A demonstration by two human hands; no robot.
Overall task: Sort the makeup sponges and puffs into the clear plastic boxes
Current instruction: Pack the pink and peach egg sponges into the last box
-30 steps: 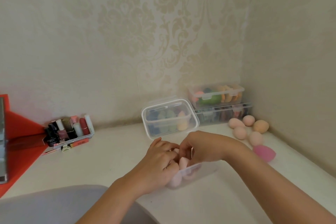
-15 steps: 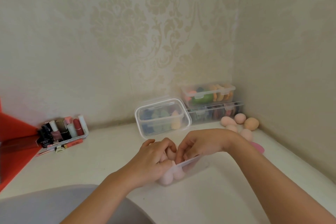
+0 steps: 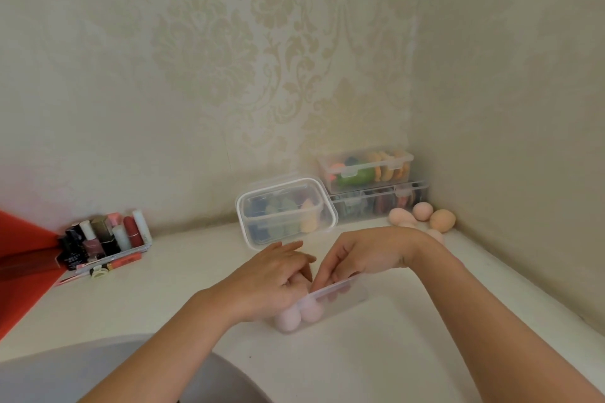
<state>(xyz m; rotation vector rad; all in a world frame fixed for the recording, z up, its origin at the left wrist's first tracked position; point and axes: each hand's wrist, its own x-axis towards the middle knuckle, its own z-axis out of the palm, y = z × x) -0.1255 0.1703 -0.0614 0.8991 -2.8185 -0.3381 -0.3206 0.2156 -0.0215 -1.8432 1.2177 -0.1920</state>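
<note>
A small clear plastic box [image 3: 348, 296] stands open on the white tabletop in the middle, tilted, with several pale pink sponges [image 3: 288, 317] inside. My left hand [image 3: 271, 278] lies over the box's left end, fingers stretched out on top of the sponges. My right hand [image 3: 363, 255] reaches in from the right, and its fingertips pinch the box's near rim. Loose peach sponges [image 3: 442, 219] lie in the back right corner, partly hidden behind my right wrist.
A lidded clear box [image 3: 286, 213] of mixed sponges sits just behind my hands. Two stacked clear boxes [image 3: 366, 168] stand against the wall. A tray of cosmetics [image 3: 108, 237] and a red object [image 3: 19, 278] are at the left. A grey rounded surface [image 3: 114, 373] is nearest me.
My left fingers have uncurled and now lie flat over the sponges. My right fingertips have shifted onto the box rim. The magenta sponge at the right is now hidden behind my forearm.
</note>
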